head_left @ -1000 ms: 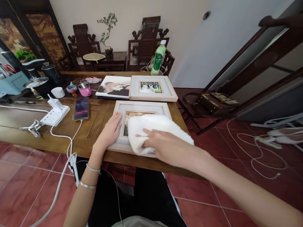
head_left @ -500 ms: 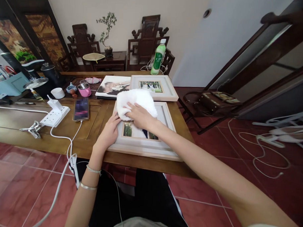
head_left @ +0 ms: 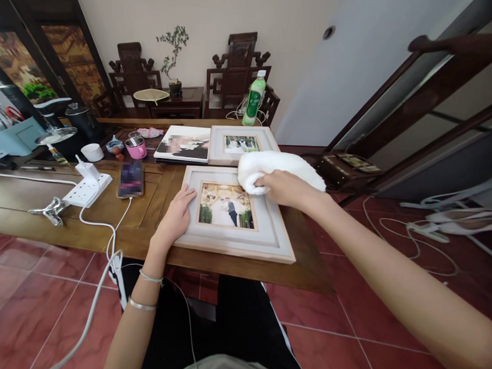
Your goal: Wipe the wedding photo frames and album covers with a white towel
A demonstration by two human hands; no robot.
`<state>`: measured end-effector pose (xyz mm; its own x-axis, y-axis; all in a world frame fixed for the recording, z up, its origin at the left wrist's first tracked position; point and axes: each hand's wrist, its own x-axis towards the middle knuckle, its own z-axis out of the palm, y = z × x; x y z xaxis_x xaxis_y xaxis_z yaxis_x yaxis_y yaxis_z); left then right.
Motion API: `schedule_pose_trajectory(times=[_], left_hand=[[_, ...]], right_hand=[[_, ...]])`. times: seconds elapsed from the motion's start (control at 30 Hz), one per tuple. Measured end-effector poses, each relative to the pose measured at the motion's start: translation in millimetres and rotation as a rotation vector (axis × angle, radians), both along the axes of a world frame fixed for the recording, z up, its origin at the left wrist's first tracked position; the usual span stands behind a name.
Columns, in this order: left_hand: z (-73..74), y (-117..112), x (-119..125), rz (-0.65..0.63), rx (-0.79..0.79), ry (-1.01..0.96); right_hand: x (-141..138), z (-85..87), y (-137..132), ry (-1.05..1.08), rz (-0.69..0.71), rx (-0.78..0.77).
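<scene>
A light wooden picture frame [head_left: 233,250] lies flat on the table with a wedding photo in its middle. My left hand [head_left: 177,215] grips its left edge, the fingertips resting over the border. In my right hand [head_left: 286,188] is a bunched, fluffy white towel [head_left: 285,165], held at the frame's upper right corner. The towel covers that corner and hangs out past the table's right side. Some of my right fingers are hidden in its folds.
Behind lie a second framed photo [head_left: 267,141] and a photo panel [head_left: 183,144]. A green bottle [head_left: 254,98] stands at the back. Leftward are a charging phone [head_left: 131,179], a power strip [head_left: 88,188], a pink cup [head_left: 136,147] and cables.
My right hand has swept the towel rightward from the frame's upper left, uncovering the photo. The left hand stays at the left edge. The view has shifted slightly.
</scene>
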<state>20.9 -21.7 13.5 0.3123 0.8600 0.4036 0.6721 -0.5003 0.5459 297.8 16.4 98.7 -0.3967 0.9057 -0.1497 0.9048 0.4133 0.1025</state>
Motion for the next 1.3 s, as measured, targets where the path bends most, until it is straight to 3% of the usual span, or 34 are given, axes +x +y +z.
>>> schedule_pose_trajectory(times=[0.1, 0.23, 0.37, 0.47, 0.6, 0.83, 0.93, 1.07, 1.2, 1.3], left_hand=[[-0.6, 0, 0, 0.0, 0.001, 0.005], [-0.8, 0, 0, 0.005, 0.012, 0.004], [2.1, -1, 1, 0.014, -0.022, 0.022], [4.1, -2, 1, 0.012, -0.034, 0.056], [3.7, -1, -2, -0.01, -0.042, 0.111], [2.8, 0, -4, -0.032, -0.05, 0.104], [2.4, 0, -4, -0.027, -0.054, 0.093], [1.5, 0, -3, -0.016, -0.042, 0.073], [2.8, 0, -1, 0.0, -0.037, 0.074], [3.8, -1, 0, 0.009, -0.031, 0.076]], right_hand=[[-7, -3.4, -28, -0.052, 0.066, 0.024], [-19, 8.2, -89, -0.054, 0.114, -0.091], [-24, 20.0, -144, 0.116, 0.189, -0.238], [-32, 12.6, -157, 0.238, 0.248, -0.228], [-36, -11.3, -122, 0.255, 0.238, -0.071], [-19, -31.7, -4, 0.142, 0.078, 0.242], [-26, -36.3, 11, 0.079, 0.08, 0.235], [-42, -35.9, -30, 0.048, 0.123, 0.146], [-50, -11.3, -105, 0.116, 0.198, -0.079], [-53, 4.0, -141, 0.215, 0.284, -0.242]])
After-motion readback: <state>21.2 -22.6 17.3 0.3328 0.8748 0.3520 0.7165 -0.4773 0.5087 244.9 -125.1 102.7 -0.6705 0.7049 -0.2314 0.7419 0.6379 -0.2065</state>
